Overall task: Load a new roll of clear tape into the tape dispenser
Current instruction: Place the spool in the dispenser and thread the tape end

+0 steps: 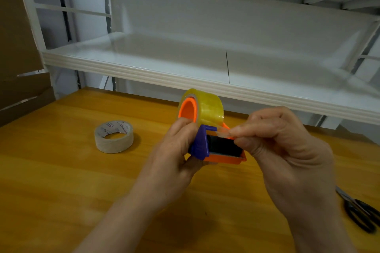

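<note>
We are at a yellow wooden table [61,170] whose far edge meets a white metal shelf [185,61], with more white shelving above it. Brown cardboard [18,47] stands at the left edge of our view. On the table, left of our hands, lies a spent tape roll [114,136], a pale cardboard ring with print inside. Black-handled scissors [359,209] lie near the right edge.

Above the table our left hand [174,162] grips the tape dispenser [213,148] from its left side, fingers wrapped around the orange body and purple front piece. The roll of clear tape [205,107] sits on the dispenser's orange hub, at the end farther from us. Our right hand [287,146] is just beside the dispenser on the right, thumb and forefinger pinched on the loose tape end [223,132], which runs from the roll over the purple piece, above the black roller [223,146].
</note>
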`<state>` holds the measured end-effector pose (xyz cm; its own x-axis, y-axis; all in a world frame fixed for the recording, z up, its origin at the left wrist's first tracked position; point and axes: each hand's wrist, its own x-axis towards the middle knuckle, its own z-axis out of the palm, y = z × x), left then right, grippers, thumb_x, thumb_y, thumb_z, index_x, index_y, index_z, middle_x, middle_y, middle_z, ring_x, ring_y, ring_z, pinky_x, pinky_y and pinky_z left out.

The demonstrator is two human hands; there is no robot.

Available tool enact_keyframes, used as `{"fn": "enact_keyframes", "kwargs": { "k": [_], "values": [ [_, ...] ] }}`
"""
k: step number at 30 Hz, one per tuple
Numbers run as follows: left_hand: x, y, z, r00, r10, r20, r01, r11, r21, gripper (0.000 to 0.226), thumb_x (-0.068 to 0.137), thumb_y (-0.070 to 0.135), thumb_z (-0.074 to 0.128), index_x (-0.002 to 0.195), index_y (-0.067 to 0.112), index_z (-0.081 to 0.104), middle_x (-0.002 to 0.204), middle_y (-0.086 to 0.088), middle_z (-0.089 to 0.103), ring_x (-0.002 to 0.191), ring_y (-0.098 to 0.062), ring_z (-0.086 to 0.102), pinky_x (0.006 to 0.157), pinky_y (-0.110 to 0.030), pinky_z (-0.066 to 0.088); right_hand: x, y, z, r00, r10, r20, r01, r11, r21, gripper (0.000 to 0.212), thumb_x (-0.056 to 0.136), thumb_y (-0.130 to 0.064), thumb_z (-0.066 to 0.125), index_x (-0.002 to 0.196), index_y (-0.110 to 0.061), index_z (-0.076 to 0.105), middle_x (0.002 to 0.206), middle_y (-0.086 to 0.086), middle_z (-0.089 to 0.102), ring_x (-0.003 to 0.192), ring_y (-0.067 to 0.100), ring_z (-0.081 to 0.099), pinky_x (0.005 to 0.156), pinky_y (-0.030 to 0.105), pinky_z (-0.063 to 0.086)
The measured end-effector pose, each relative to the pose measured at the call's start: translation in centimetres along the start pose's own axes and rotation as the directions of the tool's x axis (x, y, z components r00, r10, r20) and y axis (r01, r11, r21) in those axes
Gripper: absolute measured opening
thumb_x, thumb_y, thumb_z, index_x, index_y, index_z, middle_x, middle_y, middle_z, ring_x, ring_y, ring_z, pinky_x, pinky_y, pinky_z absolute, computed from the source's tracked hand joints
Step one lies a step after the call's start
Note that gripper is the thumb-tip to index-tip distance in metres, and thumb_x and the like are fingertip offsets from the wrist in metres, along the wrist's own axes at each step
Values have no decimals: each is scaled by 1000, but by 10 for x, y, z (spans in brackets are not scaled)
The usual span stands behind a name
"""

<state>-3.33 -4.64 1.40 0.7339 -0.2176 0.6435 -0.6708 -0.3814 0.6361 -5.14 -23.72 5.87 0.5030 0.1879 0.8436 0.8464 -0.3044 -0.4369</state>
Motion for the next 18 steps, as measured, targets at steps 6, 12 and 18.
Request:
{"fn": "enact_keyframes", "kwargs": {
  "k": [6, 12, 18],
  "values": [
    [1, 5, -1, 1000, 12, 12, -11, 992, -124, 26, 84, 16, 77, 108, 20, 66, 109, 7, 61, 105, -17, 60, 85, -35, 54, 1, 0, 3, 1000, -2, -6, 2, 998, 64, 15, 84, -16, 75, 94, -27, 73, 104, 3, 68, 102, 15, 66, 80, 21, 52],
    [1, 2, -1, 1000, 6, -21, -8, 993, -117, 32, 84, 13, 77, 107, 31, 65, 109, 12, 60, 105, -15, 60, 84, -24, 51, 1, -7, 0, 990, -82, 113, 93, 991, -96, 19, 82, 0, 73, 94, -15, 77, 97, 1, 70, 96, 13, 69, 77, 22, 56],
    [2, -2, 0, 997, 32, -72, -31, 999, 12, 29, 83, 0, 76, 106, 14, 66, 108, 0, 59, 100, -20, 60, 78, -44, 53, 1, -5, 1, 989, -110, 100, 119, 988, -98, 20, 80, 2, 74, 93, -13, 77, 97, 2, 71, 100, 13, 69, 88, 20, 53]
  ]
}}
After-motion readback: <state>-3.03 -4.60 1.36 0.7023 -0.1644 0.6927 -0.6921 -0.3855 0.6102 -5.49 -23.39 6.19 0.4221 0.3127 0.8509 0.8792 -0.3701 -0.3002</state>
